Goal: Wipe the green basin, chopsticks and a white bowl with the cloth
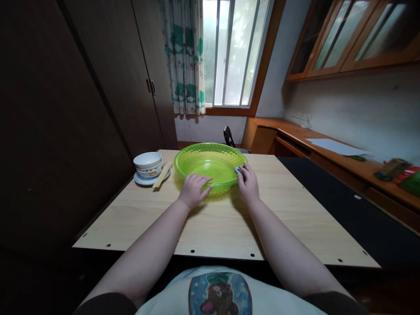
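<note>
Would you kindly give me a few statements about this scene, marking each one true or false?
1. The right hand holds a small grey pad against the green basin. True.
2. The left hand grips the chopsticks. False: it rests on the basin's near rim, and the chopsticks lie beside the basin.
3. White bowls are stacked on a saucer. True.
4. The basin stands on the floor. False: it stands on a pale wooden tabletop.

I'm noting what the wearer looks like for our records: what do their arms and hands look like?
The left forearm and right forearm are bare; the left hand and right hand show no ring or watch. Dark sleeves meet a white top with a printed bear.
</note>
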Tool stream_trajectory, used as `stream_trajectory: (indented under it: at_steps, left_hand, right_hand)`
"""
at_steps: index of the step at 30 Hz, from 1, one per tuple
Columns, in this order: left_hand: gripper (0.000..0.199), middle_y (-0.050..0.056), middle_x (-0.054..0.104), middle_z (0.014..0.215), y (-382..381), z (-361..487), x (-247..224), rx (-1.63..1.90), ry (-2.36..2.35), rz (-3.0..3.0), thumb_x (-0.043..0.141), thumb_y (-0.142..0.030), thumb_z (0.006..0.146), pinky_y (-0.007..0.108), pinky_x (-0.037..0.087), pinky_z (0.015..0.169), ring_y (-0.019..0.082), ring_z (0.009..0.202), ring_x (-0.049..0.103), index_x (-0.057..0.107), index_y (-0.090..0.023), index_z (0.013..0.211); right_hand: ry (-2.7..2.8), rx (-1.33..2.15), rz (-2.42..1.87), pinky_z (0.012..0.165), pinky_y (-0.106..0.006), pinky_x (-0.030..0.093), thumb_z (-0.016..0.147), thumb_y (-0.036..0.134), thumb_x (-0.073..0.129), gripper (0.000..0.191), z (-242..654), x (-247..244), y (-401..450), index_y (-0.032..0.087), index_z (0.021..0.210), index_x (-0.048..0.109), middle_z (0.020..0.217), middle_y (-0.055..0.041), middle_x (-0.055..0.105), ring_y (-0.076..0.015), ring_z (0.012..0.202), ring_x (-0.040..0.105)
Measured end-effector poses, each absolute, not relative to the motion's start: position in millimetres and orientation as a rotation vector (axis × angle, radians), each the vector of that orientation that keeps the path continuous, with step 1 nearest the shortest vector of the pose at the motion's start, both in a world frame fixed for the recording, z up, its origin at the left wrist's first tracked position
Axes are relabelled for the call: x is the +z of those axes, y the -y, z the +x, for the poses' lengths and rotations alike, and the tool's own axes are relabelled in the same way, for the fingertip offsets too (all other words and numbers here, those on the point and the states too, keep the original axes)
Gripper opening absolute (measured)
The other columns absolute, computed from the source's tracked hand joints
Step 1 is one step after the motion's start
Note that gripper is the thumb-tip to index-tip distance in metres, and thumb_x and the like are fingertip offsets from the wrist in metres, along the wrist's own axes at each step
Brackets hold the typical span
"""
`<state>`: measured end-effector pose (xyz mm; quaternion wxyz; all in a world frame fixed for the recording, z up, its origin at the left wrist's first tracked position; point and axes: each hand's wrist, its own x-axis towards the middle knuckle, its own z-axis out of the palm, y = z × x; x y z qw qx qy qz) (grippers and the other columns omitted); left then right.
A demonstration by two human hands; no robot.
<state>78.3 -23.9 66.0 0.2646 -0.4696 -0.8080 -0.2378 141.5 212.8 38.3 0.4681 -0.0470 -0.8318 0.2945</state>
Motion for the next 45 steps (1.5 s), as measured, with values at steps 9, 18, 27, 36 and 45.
stream_trajectory:
  at_steps: [9, 18, 27, 36, 45]
  left_hand:
    - [0.024, 0.005, 0.072, 0.095, 19.2, 79.1, 63.9, -0.546, 2.224, -1.224, 0.057, -0.038, 0.085, 0.041, 0.036, 0.088, 0.023, 0.091, 0.058, 0.069, -0.024, 0.1]
    - [0.02, 0.005, 0.072, 0.092, 18.6, 77.4, 62.4, -0.479, 2.288, -1.186, 0.059, -0.035, 0.084, 0.04, 0.038, 0.079, 0.024, 0.089, 0.06, 0.069, -0.024, 0.097]
    - [0.018, 0.004, 0.072, 0.092, 16.6, 78.1, 61.3, -0.459, 2.306, -1.175, 0.06, -0.028, 0.082, 0.039, 0.037, 0.077, 0.024, 0.087, 0.061, 0.069, -0.024, 0.097]
    - [0.017, 0.005, 0.072, 0.089, 17.0, 78.2, 58.1, -0.407, 2.283, -1.183, 0.059, -0.023, 0.079, 0.039, 0.037, 0.077, 0.024, 0.085, 0.061, 0.068, -0.023, 0.094]
    - [0.016, 0.005, 0.071, 0.088, 17.6, 76.5, 57.0, -0.406, 2.268, -1.184, 0.058, -0.021, 0.079, 0.04, 0.037, 0.078, 0.024, 0.086, 0.06, 0.067, -0.022, 0.093]
  right_hand:
    - [2.04, 0.883, -0.201, 0.113, -0.049, 0.027, 0.086, 0.044, 0.051, 0.054, 138.4, 33.1, -213.2, 0.014, 0.131, 0.053, 0.147, -0.0168, 0.039, -0.0285, 0.137, 0.034]
    - [1.999, 1.019, -0.322, 0.113, -0.047, 0.025, 0.09, 0.042, 0.043, 0.051, 137.6, 32.2, -213.1, 0.013, 0.13, 0.055, 0.148, -0.0172, 0.037, -0.0277, 0.138, 0.033]
    - [1.959, 1.13, -0.321, 0.114, -0.048, 0.022, 0.081, 0.045, 0.058, 0.061, 136.9, 34.8, -211.4, 0.012, 0.132, 0.053, 0.15, -0.0194, 0.032, -0.0297, 0.139, 0.029]
    - [1.904, 1.205, -0.412, 0.114, -0.048, 0.021, 0.082, 0.043, 0.056, 0.053, 137.4, 34.7, -209.4, 0.015, 0.127, 0.058, 0.148, -0.0167, 0.035, -0.0288, 0.139, 0.029]
    - [1.891, 1.162, -0.396, 0.113, -0.043, 0.024, 0.086, 0.047, 0.049, 0.048, 137.7, 34.5, -212.7, 0.018, 0.123, 0.062, 0.145, -0.0134, 0.042, -0.0249, 0.136, 0.035]
